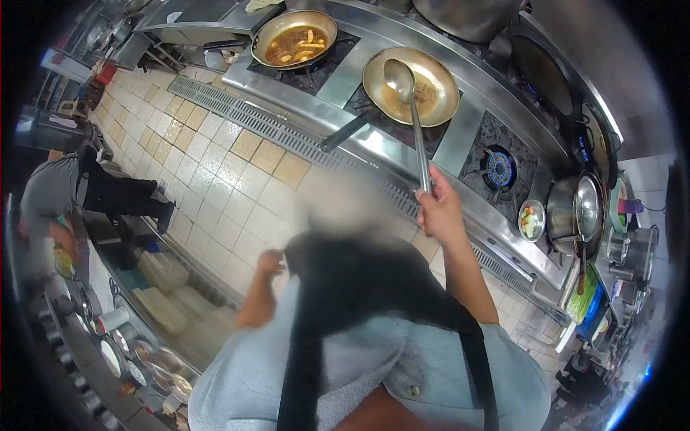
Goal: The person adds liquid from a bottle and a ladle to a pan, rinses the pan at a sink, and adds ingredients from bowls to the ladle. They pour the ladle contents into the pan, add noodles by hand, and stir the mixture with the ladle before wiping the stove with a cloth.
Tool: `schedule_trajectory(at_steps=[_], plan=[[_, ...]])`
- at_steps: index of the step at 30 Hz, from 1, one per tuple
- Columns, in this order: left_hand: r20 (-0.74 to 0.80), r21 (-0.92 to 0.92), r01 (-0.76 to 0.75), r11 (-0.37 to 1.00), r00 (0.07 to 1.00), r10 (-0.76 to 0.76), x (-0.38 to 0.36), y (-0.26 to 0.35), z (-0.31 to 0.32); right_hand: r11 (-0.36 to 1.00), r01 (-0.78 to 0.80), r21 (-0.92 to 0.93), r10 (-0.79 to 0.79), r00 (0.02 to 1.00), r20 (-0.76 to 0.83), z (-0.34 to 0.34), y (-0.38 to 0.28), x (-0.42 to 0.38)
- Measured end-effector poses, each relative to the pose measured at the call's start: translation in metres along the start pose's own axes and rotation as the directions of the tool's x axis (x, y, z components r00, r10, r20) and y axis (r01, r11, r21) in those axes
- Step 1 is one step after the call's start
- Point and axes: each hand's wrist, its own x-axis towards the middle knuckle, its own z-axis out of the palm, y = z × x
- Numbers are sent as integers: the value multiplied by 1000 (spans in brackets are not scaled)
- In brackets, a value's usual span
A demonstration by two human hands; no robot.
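My right hand is closed round the long handle of a metal cooking spoon. The spoon's bowl is over a frying pan that holds a little brown sauce. That pan stands on a burner, its black handle pointing over the stove's front edge. Low by the apron, away from the stove, my left hand hangs with loosely bent fingers and nothing visible in it. A second frying pan to the left contains dark sauce with pale pieces.
A burner burns blue at the right. Beside it are a small bowl of chopped vegetables and a metal pot. A floor grate runs along the stove. Another person bends over a counter at the far left.
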Motion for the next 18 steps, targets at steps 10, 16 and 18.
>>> schedule_trajectory(at_steps=[10,16,18], plan=[[29,207,-10,978,1000,4,0,46,-55,978,60,-198,-94,982,-164,42,10,5],[-22,-63,74,995,997,-75,-38,126,-77,992,-27,-121,-1,973,-231,72,-6,3],[-8,-62,87,994,996,-88,-15,122,-88,998,-4,-56,-9,974,-225,75,1,1]])
